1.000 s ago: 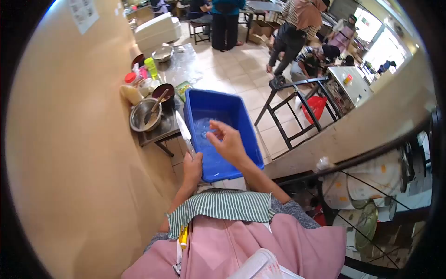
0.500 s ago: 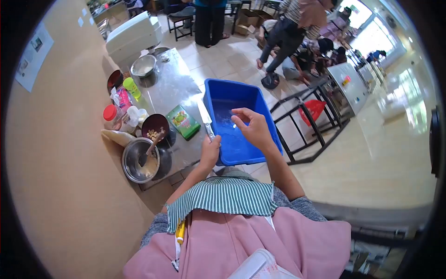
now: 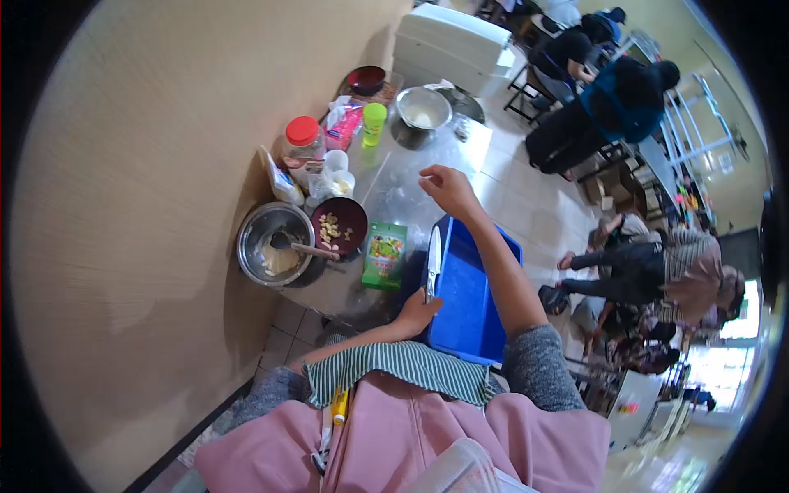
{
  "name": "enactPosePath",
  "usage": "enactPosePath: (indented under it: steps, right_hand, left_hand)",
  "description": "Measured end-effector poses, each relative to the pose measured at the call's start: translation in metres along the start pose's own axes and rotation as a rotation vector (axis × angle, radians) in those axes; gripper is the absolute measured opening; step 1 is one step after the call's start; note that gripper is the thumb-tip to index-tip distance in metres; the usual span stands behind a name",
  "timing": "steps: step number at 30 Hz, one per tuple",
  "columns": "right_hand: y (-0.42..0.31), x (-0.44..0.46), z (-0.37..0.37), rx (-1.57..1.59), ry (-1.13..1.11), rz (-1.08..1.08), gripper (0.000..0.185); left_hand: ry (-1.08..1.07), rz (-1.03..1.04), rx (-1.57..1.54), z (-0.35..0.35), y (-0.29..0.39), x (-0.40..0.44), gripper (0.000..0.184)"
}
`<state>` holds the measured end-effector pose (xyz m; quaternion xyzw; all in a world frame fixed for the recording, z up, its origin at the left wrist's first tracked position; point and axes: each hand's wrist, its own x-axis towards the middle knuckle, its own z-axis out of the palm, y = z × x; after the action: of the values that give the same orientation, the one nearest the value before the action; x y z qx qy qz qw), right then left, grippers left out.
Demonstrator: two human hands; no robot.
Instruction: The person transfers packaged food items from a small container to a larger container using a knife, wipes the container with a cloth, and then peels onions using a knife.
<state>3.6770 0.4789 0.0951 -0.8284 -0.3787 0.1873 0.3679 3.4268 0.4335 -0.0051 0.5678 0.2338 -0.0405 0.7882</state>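
My left hand (image 3: 417, 315) grips the handle of a knife (image 3: 434, 256), its blade pointing away from me, at the near left rim of a blue plastic basin (image 3: 470, 306). My right hand (image 3: 450, 191) is raised past the basin's far end, over the metal table (image 3: 394, 177). Its fingers are bent together; whether something small is between them cannot be seen. Left of the knife lies a green packet (image 3: 385, 256). Beside that are a dark bowl (image 3: 352, 215) with pale peeled pieces, perhaps garlic cloves, and a steel bowl (image 3: 255, 256) of pale batter with a wooden-handled utensil (image 3: 316, 251).
Along the wall stand a red-lidded jar (image 3: 302, 141), a pink packet (image 3: 343, 125) and a lime-green cup (image 3: 374, 123). Farther back are a metal bowl (image 3: 423, 111) and a large white box (image 3: 454, 48). Other people stand and sit to the right.
My view has turned left and tilted. My right hand has moved from above the basin's inside to beyond its far end, over the table. The left hand still holds the knife at the rim.
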Motion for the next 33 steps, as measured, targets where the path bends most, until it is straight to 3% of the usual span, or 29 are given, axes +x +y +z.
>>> enactPosePath:
  steps: [4,8,11,15,19,21,23,26,27,28,29,30,31,32,33]
  right_hand:
    - [0.002,0.107,0.060,-0.147,-0.152,-0.109,0.037]
    - [-0.018,0.197,0.113,-0.367,-0.044,-0.238,0.030]
    - [-0.025,0.269,0.156,-0.358,0.225,-0.371,0.035]
    - [-0.011,0.330,0.187,-0.829,0.342,-0.723,0.035]
    - [-0.031,0.373,0.163,-0.794,0.328,-0.468,0.022]
    - [-0.066,0.368,0.124,-0.157,0.652,-0.300,0.017]
    - [-0.062,0.389,0.077,0.478,0.546,-0.407,0.020]
    - [-0.082,0.364,0.053,0.768,0.062,-0.297,0.025]
    - [-0.072,0.370,0.068,0.714,-0.117,-0.214,0.032]
    - [-0.047,0.383,0.096,0.200,-0.043,-0.353,0.029]
    - [-0.052,0.381,0.109,-0.472,-0.164,-0.684,0.029]
    - [-0.044,0.368,0.136,-0.657,-0.140,-0.661,0.025]
    - [-0.036,0.360,0.169,-1.034,-0.112,-0.637,0.026]
    - [-0.030,0.363,0.187,-1.096,-0.342,-0.534,0.025]
    - [0.009,0.386,0.217,-1.003,-0.302,-0.521,0.021]
  left_hand:
    - [0.031,0.036,-0.020,-0.007,-0.007,0.018,0.029]
    - [0.040,-0.035,-0.006,-0.024,-0.011,0.036,0.040]
    - [0.069,-0.019,-0.043,-0.034,0.004,0.040,0.037]
    - [0.032,-0.075,-0.099,-0.041,-0.034,0.064,0.035]
    - [-0.017,-0.113,-0.209,-0.056,-0.011,0.066,0.036]
    - [-0.019,-0.123,-0.212,-0.057,-0.012,0.072,0.038]
    - [-0.026,-0.119,-0.188,-0.061,-0.010,0.080,0.039]
    - [-0.048,-0.117,-0.139,-0.066,-0.002,0.087,0.041]
    - [-0.051,-0.119,-0.134,-0.068,0.001,0.090,0.042]
    - [-0.055,-0.124,-0.128,-0.069,0.002,0.093,0.043]
    - [-0.059,-0.136,-0.122,-0.070,0.000,0.095,0.042]
    - [-0.064,-0.148,-0.114,-0.070,-0.003,0.098,0.041]
    - [-0.070,-0.166,-0.106,-0.070,-0.007,0.099,0.040]
    - [-0.037,-0.112,-0.078,-0.069,-0.009,0.101,0.038]
    - [-0.007,-0.062,-0.048,-0.068,-0.010,0.102,0.036]
